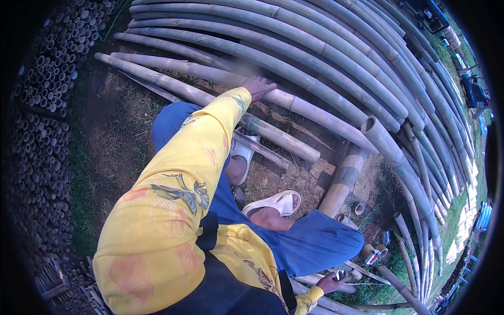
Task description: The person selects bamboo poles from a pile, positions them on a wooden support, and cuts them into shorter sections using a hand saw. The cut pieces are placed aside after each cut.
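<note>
My left arm in a yellow patterned sleeve reaches forward, and my left hand (pixel 258 88) is closed over a long bamboo pole (pixel 315 116). That pole's near end rests by a thick bamboo log (pixel 344 181). Below it lies another bamboo pole (pixel 283 137) with a cut end, close to my sandalled feet. Down at the lower right, beside my bent knee, my right hand (pixel 331 282) has its fingers curled around something small with a whitish part, too little of which shows to name. Bamboo pieces lie under and beside that hand.
Long bamboo poles (pixel 294 44) lie in a broad pile ahead and to the right. Stacked bamboo ends (pixel 44 84) line the left. Near my knee are a short bamboo ring (pixel 358 208), a blue can-like object (pixel 386 237) and a red-and-white packet (pixel 373 257).
</note>
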`<state>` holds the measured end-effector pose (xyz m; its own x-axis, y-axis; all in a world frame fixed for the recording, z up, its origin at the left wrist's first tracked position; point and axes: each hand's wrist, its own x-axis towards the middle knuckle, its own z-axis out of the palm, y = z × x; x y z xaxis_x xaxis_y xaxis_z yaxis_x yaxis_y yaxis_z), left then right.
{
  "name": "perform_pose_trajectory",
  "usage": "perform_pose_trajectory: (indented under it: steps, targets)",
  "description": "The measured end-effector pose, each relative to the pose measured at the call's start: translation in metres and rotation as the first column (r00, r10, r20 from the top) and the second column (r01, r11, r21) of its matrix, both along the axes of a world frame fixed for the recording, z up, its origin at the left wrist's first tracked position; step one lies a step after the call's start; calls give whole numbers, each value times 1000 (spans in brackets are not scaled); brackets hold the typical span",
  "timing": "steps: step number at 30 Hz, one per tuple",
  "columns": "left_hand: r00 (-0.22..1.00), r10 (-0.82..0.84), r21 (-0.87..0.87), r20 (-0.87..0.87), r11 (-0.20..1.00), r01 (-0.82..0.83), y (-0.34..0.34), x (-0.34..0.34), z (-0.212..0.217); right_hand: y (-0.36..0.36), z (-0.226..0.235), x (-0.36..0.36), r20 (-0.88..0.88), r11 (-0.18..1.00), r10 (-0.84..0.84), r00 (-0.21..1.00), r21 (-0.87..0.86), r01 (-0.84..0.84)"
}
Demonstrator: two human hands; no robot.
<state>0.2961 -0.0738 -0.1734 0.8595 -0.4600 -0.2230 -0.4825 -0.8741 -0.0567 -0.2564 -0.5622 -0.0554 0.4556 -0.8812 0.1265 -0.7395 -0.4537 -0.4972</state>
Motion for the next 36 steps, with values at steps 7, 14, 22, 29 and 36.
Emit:
perform_pose_trajectory:
  steps: [7, 14, 22, 29, 36]
  targets:
    - [998, -49, -29, 36, 998, 50, 2, -2, 12, -32, 17, 32, 46, 986, 86, 995, -146, -79]
    - [994, -108, -52, 16, 993, 109, -2, -8, 54, -23, 72, 105, 102, 954, 205, 973, -242, -176]
    - [971, -219, -34, -97, 976, 217, -22, -38, 79, 43, 83, 263, -181, 485, 787, 590, -408, -773]
    - [959, -263, -50, -106, 965, 259, -16, -46, 83, 84, 35, 305, -460, 308, 723, 515, -452, -837]
    - [958, -279, -53, -62, 960, 276, -6, -60, 77, 66, 1, 321, -470, 228, 772, 427, -423, -877]
